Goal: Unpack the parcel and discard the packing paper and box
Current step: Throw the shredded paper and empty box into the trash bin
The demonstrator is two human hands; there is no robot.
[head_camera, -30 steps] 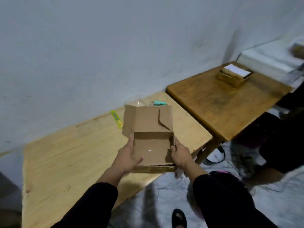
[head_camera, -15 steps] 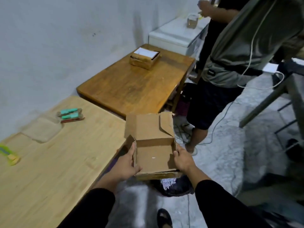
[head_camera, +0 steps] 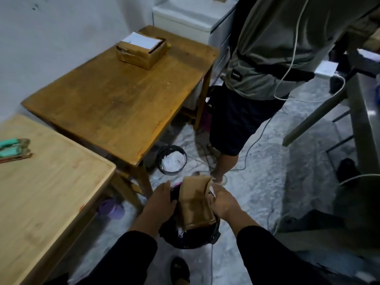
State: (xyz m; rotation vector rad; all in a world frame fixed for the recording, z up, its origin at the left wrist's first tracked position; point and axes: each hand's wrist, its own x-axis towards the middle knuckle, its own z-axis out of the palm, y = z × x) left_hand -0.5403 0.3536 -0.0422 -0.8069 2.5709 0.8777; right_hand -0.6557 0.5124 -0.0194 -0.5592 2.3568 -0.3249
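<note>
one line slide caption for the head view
Both hands, left and right, lower the cardboard box into a black bin on the floor beside two wooden tables.

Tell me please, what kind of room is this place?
Probably a plain indoor workroom used for unpacking parcels, not a home kitchen or shop. Two bare wooden tables stand against a grey wall, another cardboard parcel waits on one, and lined waste bins sit on the rough concrete floor.

dark wooden table [head_camera: 115, 99]: taped carton [head_camera: 141, 51] on far end | light table [head_camera: 51, 182]: green-handled tools [head_camera: 12, 147] | floor: small bin [head_camera: 173, 159] holding white paper
</note>
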